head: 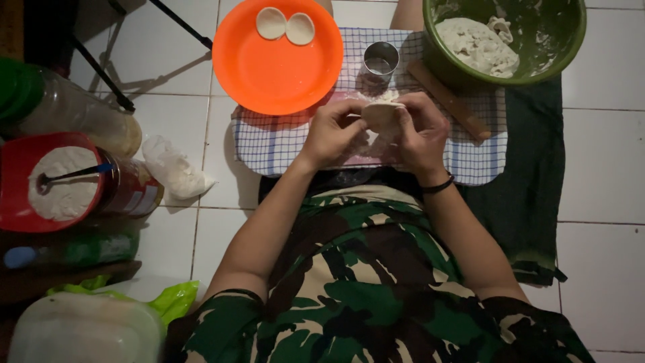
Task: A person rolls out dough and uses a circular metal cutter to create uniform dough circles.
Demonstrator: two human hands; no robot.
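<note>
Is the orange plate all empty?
No, the orange plate has two round pale dough pieces lying side by side near its far rim.

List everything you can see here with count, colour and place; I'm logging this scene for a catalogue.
plate: one, orange, top centre on the cloth
dough rounds: two, pale, on the plate's far edge
metal cup: one, silver, right of the plate
rolling pin: one, wooden, beside the bowl
bowl: one, green, top right, dough inside
checked cloth: one, white and blue, on the tiled floor
dark cloth: one, green, right side
red tub: one, holding white filling and a spoon, left
plastic bag: one, white, by the tub
dough piece: one, pale, held between both hands
left hand: fingers on the dough
right hand: fingers around the dough, black wristband
</note>
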